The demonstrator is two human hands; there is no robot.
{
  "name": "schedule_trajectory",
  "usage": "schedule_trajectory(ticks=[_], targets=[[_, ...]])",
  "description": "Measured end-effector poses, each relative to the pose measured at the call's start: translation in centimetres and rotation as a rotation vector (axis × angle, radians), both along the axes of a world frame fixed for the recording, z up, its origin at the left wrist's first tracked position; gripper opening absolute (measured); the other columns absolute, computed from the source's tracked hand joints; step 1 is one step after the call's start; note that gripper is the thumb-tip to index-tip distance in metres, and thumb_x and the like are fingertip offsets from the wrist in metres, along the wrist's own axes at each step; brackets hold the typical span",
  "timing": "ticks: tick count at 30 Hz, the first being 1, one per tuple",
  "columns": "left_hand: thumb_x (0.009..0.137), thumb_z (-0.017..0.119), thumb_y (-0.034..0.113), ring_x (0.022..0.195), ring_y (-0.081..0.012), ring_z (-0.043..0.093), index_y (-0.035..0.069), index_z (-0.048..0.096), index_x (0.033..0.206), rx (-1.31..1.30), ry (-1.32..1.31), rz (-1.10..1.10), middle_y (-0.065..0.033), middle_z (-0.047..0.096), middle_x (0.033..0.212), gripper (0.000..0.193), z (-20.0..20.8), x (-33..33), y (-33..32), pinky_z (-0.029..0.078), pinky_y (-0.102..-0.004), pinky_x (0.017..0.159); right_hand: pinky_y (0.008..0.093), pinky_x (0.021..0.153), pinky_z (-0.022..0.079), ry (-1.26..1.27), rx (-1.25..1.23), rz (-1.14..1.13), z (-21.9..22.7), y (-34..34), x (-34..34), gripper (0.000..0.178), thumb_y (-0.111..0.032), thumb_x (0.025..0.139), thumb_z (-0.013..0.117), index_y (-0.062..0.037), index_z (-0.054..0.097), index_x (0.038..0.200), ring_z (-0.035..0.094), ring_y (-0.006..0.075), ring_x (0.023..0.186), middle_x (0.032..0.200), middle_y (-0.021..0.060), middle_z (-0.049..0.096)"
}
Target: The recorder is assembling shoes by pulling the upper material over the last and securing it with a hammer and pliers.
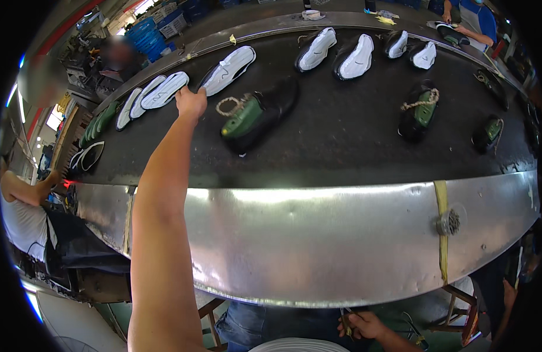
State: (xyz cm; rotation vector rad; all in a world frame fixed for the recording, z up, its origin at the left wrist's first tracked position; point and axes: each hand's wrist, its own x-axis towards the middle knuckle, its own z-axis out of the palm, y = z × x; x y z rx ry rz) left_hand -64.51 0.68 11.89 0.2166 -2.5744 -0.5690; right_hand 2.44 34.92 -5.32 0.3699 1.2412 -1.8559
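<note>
We judge this a reaching step, with our left hand [191, 103] at the right end of a white sole [165, 91] on the dark counter [335, 149], though we cannot tell whether its fingers grip, our right hand [366, 324] clasping a slim tool [346, 324], and a sure pinch needed next.

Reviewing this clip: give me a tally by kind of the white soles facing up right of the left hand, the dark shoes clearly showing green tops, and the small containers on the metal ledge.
White soles: 5
Green-topped dark shoes: 3
Small container: 1
Total: 9
Objects at the far-right rim are too dim to classify.
</note>
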Motion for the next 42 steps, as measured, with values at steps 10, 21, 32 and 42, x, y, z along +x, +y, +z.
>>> schedule_trajectory(ticks=[10, 21, 32, 42], targets=[[0.076, 0.071, 0.064, 0.120, -0.0418, 0.060, -0.010, 0.056, 0.131, -0.115, -0.414, -0.156, -0.0278, 0.062, 0.128, 0.093, -0.7, -6.7, 1.1, 0.046, -0.0422, 0.104, 0.0227, 0.048, 0.047, -0.183, -0.025, 0.112, -1.5, 0.4, -4.0, 0.041, -0.031, 0.109, 0.037, 0.0020, 0.057, 0.122, 0.071, 0.0198, 0.083, 0.103, 0.0166, 0.071], [0.089, 0.070, 0.042, 0.066, -0.0115, 0.059, 0.008, 0.069, 0.103, 0.787, -0.652, -0.267, -0.0071, 0.071, 0.093, 0.037, 4.9, 9.8, -4.7, 0.034, -0.0280, 0.050, 0.0230, 0.049, 0.048, -0.042, 0.003, -0.082, 1.7, -2.4, 1.6, 0.046, -0.031, 0.109, 0.034, 0.0077, 0.054, 0.123, 0.073, 0.0245, 0.088, 0.105, 0.0187, 0.070], [0.080, 0.082, 0.031, 0.102, -0.0272, 0.067, -0.001, 0.053, 0.129, 1.722, -0.468, -0.699, -0.0120, 0.066, 0.114, 0.065, -3.6, 56.5, -11.7, 0.055, -0.0434, 0.092, 0.0232, 0.049, 0.047, 0.025, 0.074, -0.087, 0.2, -6.2, 14.6, 0.048, -0.039, 0.108, 0.038, 0.0024, 0.056, 0.123, 0.073, 0.0208, 0.087, 0.104, 0.0136, 0.071], [0.083, 0.077, 0.041, 0.130, -0.0365, 0.052, 0.002, 0.049, 0.143, 0.380, -1.115, -0.877, -0.0232, 0.054, 0.139, 0.077, -10.1, 72.9, -1.2, 0.043, -0.0418, 0.109, 0.0299, 0.065, 0.052, 0.353, 0.532, -0.441, 3.8, -7.2, 15.9, 0.032, -0.034, 0.095, 0.067, -0.0028, 0.062, 0.099, 0.065, 0.0148, 0.073, 0.082, 0.0087, 0.069]])
